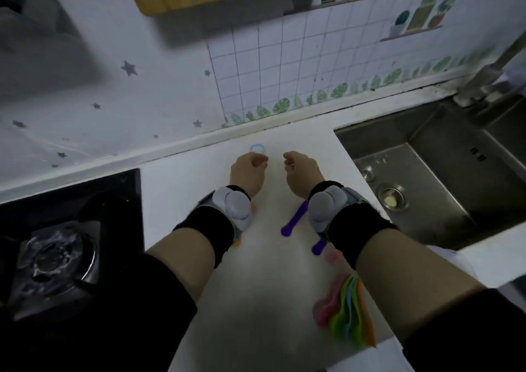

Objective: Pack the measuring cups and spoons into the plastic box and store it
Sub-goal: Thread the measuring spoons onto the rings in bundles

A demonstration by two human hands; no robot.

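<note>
Blue ring [257, 147] pokes out above left hand [248, 174] curled fingers [260, 163].

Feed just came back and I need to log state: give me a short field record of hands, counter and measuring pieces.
left hand: fingers curled beside blue ring; grip unclear
right hand: fingers curled; contents unclear
purple measuring spoons: loose on counter, partly under right wrist
coloured measuring stack: counter's near right
plastic box: not seen

The left hand [249, 172] and right hand [303, 172] hover with curled fingers over a white counter [182, 201], between a gas stove [57, 257] and a steel sink [384, 132]. A blue ring [257, 144] shows at the left fingertips. Purple spoons [293, 223] lie under the right wrist, with a colourful nested stack [347, 309] nearer.
</note>
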